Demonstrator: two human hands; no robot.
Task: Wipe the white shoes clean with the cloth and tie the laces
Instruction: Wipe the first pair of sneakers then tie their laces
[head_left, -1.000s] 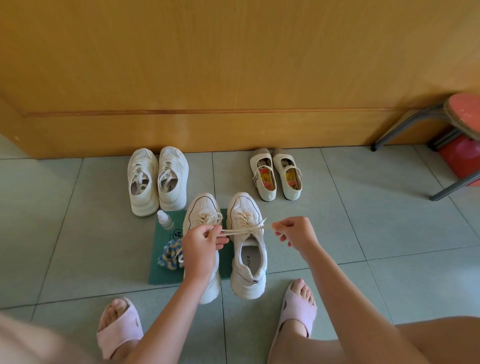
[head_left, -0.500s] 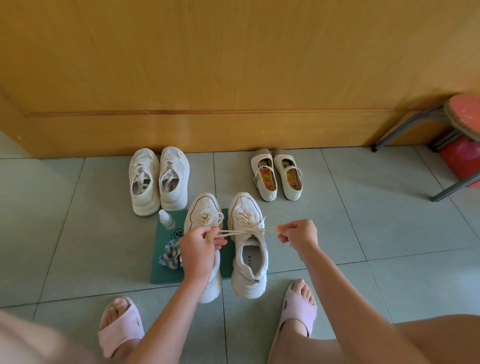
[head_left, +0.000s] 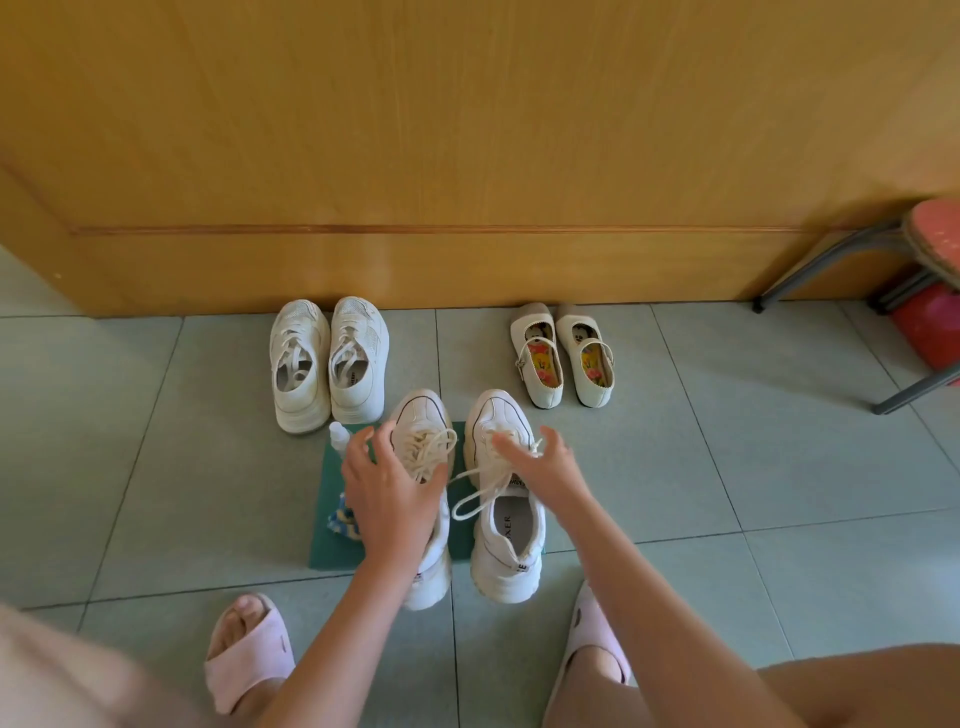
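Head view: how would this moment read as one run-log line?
phase: lace tying | left hand: open, spread over left sneaker | right hand: open, over laces of right sneaker | lace loop: lying between sneakers | cloth: on green mat

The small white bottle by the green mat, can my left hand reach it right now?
Probably yes: the left hand is open over the near left sneaker, and the small white bottle stands just beside it with nothing between.

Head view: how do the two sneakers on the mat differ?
The left sneaker has its laces bunched on top, its opening hidden under the left hand. The right sneaker trails a loose lace loop sideways, its insole showing, right hand at its laces. Both white, toes pointing away.
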